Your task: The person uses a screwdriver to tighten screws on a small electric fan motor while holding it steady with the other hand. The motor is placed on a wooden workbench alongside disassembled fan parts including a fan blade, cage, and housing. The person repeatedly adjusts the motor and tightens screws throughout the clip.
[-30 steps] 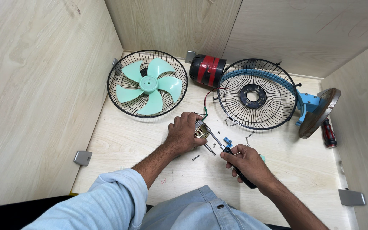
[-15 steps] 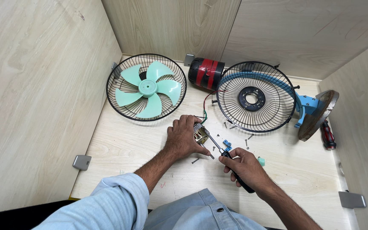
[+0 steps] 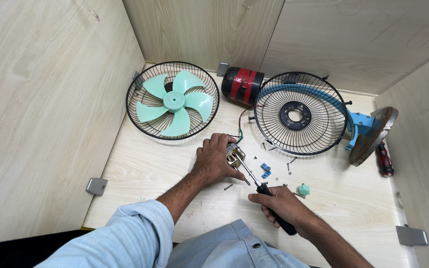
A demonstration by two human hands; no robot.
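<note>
Gripping a black-handled screwdriver [image 3: 264, 191], the right hand [image 3: 281, 206] is closed round the handle, with the shaft running up and left to a small metal part [image 3: 234, 156] on the table [image 3: 140, 171]. The left hand [image 3: 214, 161] lies curled over that part from the left, fingers bent down on it and pinning it to the board; the screwdriver tip touches the part just beside the left thumb. Red, black and green wires [image 3: 242, 121] run from the part up toward a red and black motor [image 3: 243, 85] standing against the back wall.

Left of the motor lies a wire guard [image 3: 140, 87] with a mint green blade [image 3: 174, 101] resting inside it. To the right of the motor a second guard [image 3: 301, 113] with a blue band lies flat, and past it a blue bracket [image 3: 361, 124] joins a round base [image 3: 373, 136] tipped on edge. A red-handled tool [image 3: 385, 160] lies near the right wall. Loose screws [image 3: 290, 166], small blue clips [image 3: 265, 170] and a mint green cap [image 3: 303, 189] are scattered between the hands and the second guard
</note>
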